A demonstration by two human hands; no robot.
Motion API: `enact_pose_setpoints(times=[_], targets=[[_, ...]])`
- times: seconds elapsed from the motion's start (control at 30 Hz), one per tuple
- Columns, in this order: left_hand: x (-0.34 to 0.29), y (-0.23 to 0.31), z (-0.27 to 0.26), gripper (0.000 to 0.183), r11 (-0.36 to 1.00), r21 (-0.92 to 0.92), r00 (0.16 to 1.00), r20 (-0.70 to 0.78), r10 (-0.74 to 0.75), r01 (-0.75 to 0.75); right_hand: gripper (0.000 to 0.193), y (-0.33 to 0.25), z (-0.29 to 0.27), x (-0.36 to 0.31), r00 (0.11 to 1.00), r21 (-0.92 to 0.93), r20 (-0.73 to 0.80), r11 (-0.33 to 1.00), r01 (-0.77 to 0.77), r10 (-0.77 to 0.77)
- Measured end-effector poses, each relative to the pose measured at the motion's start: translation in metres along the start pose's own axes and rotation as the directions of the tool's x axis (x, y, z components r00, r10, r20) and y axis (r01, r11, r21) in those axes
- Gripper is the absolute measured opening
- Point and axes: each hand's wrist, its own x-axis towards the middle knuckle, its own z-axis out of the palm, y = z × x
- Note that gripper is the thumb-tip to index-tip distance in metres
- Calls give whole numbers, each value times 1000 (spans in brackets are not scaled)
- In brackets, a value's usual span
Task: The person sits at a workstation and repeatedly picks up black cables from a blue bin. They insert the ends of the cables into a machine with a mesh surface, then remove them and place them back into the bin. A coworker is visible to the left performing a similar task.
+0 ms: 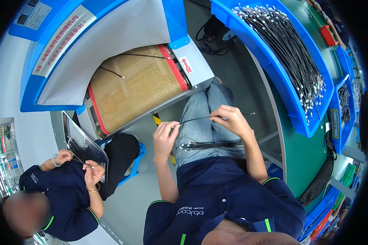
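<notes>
A thin black cable [195,119] stretches between my two hands above my lap. My left hand [164,137] pinches it near its left end, and the connector there is hidden by the fingers. My right hand [232,121] grips it further along, thumb and fingers closed. Past that hand the cable's tail runs out to a small white connector [252,113]. Across my thighs lies a bundle of similar black cables [210,145], white connectors at its left end; my right forearm covers part of it.
Ahead, a blue-hooded machine has a tan mesh conveyor belt [139,87] carrying two cables. On the green bench [304,163] at right stands a large blue bin [270,67] full of black cables. At left a seated co-worker [61,192] handles a cable over a metal tray [79,134].
</notes>
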Motion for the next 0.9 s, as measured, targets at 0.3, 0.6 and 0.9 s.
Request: enact_pose_setpoints(times=[0.3, 0.6, 0.9], targets=[[-11, -16, 12, 38, 825, -436, 913, -22, -409, 359, 10, -9, 4, 9, 1000, -33, -1, 999, -30, 30], [-24, 12, 86, 23, 24, -956, 839, 243, -487, 291, 12, -18, 21, 11, 999, -129, 12, 990, 50, -49], [-27, -16, 61, 16, 134, -972, 744, 57, -665, 195, 14, 5, -22, -8, 1000, -249, -2, 968, -6, 6]])
